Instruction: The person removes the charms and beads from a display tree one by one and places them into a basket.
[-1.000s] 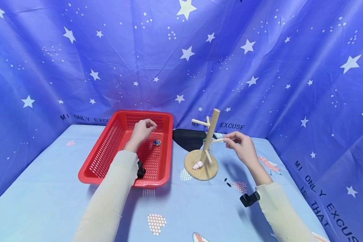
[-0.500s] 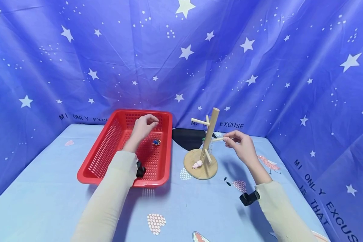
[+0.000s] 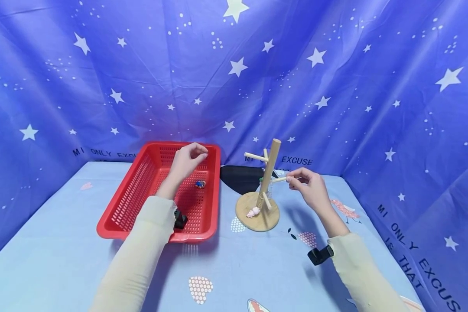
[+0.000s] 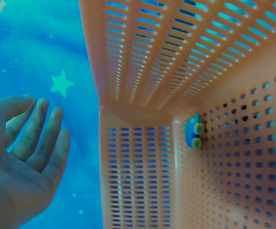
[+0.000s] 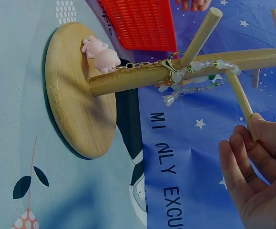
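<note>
My left hand (image 3: 186, 162) hovers above the red plastic basket (image 3: 218, 195), thumb near the fingertips, with nothing held. In the left wrist view its fingers (image 4: 41, 138) are loosely extended. On the basket's floor lies a small blue figure keychain (image 3: 200, 184). At the right, my right hand (image 3: 310, 186) pinches the tip of a wooden peg (image 5: 241, 100) on the wooden stand (image 3: 271, 167). A beaded bracelet (image 5: 207, 66) hangs around that peg, close to the post. A pink figure charm (image 5: 104, 59) on a gold chain hangs from a lower peg and rests against the round base.
The stand's round base (image 3: 265, 225) sits on a light blue patterned cloth (image 3: 234, 268), right of the basket. Upper pegs (image 3: 255, 157) stick out from the post. A blue star-printed curtain (image 3: 203, 65) closes off the back and sides.
My left hand has risen slightly and shifted a little right over the basket. My right hand keeps its pinch on the peg. The view has shifted slightly.
</note>
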`<state>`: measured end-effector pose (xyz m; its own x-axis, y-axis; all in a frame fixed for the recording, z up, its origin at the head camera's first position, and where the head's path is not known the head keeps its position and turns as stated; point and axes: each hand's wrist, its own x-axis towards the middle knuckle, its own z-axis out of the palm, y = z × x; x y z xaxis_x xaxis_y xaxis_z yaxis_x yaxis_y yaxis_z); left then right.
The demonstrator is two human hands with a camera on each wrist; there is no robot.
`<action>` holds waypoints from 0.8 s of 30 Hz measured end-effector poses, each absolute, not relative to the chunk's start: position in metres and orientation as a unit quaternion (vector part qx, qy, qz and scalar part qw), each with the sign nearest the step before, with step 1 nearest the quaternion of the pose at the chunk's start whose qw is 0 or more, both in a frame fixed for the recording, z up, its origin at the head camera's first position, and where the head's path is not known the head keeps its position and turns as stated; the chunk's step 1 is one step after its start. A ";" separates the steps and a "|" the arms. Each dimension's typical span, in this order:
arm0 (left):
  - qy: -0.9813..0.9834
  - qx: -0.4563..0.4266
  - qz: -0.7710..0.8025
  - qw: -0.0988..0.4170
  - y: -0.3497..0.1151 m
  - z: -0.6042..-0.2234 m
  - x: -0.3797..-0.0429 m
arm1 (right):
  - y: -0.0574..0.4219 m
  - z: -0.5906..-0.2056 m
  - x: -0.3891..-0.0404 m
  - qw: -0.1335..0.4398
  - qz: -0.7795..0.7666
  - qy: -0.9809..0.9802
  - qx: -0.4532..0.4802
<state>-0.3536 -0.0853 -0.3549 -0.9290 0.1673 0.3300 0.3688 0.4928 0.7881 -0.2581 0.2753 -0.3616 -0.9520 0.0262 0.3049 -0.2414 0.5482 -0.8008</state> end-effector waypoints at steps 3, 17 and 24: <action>-0.851 -0.169 -0.484 0.112 -0.082 -0.349 -0.352 | 0.275 -0.361 -0.258 0.138 0.474 -0.868 0.060; -0.831 -0.219 -0.499 0.112 -0.064 -0.316 -0.319 | 0.275 -0.362 -0.258 0.144 0.462 -0.873 0.056; -0.829 -0.217 -0.504 0.106 -0.061 -0.299 -0.305 | 0.275 -0.362 -0.257 0.145 0.461 -0.874 0.050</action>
